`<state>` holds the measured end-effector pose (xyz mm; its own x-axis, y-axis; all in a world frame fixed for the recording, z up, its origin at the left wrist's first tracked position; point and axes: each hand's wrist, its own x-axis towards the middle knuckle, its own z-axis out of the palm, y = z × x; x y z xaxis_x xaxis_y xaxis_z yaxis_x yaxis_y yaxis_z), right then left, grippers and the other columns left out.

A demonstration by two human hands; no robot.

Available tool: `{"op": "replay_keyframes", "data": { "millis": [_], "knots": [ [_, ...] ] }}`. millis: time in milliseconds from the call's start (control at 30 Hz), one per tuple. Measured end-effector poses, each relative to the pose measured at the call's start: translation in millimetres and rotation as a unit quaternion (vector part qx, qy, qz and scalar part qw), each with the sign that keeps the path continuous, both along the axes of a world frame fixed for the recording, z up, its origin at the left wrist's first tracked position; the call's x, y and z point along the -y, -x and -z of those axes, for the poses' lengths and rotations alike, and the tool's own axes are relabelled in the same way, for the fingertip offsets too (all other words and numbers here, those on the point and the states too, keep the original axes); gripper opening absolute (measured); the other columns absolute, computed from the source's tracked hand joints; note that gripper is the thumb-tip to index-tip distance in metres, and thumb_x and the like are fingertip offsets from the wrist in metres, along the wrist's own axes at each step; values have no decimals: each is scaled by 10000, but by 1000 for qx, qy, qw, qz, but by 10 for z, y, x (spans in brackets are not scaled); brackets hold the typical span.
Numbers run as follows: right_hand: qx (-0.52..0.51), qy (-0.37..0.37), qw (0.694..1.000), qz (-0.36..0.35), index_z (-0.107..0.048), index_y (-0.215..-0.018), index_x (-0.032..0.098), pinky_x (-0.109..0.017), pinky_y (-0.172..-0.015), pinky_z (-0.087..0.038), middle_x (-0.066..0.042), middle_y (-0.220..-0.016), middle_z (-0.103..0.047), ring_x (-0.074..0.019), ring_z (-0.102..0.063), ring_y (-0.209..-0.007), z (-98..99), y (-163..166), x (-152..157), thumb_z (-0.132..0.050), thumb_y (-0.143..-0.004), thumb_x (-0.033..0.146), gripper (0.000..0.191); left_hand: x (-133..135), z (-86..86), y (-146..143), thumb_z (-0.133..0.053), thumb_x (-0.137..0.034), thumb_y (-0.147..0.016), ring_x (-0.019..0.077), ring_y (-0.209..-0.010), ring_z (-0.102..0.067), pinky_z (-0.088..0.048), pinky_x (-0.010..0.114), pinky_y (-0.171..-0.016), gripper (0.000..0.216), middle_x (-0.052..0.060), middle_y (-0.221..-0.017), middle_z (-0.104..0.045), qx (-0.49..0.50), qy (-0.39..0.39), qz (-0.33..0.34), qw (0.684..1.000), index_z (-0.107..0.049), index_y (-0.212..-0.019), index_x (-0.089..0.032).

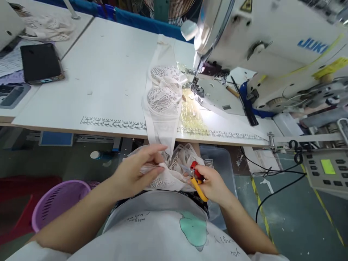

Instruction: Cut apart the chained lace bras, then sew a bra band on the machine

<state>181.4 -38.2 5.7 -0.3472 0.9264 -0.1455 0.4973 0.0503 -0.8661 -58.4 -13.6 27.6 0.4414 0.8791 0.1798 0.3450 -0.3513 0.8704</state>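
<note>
My left hand pinches the edge of a white lace garment in my lap, fingers closed on the fabric. My right hand grips small thread snips with a yellow and red handle, blades pointing left at the lace beside my left fingers. The garment runs up from my lap over the table's front edge and lies on the white table toward the needle of the white sewing machine.
A black phone lies at the table's far left. A purple basket and a red crate stand on the floor at left. The machine's control panel and black cables hang at right. A clear bin sits under the table.
</note>
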Motion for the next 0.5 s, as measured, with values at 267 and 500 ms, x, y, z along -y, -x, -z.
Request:
{"op": "replay_keyframes", "data": {
  "millis": [267, 500],
  "knots": [
    [-93, -54, 993, 53, -559, -813, 196, -284, -577, -451, -28, -727, -573, -142, -504, -616, -272, 99, -116, -654, -717, 396, 242, -9, 72, -462, -414, -182, -860, 114, -658, -574, -449, 213, -627, 462, -19, -759, -592, -3, -71, 74, 995, -281, -1300, -222],
    [-110, -44, 991, 64, -522, -764, 189, -264, -535, -431, -2, -659, -511, -125, -476, -577, -244, 138, -171, -620, -730, 390, 227, 17, 128, -496, -461, -256, -816, 162, -693, -591, -456, 277, -642, 286, 14, -795, -617, -36, -44, 39, 998, -457, -1096, -199]
  ]
}}
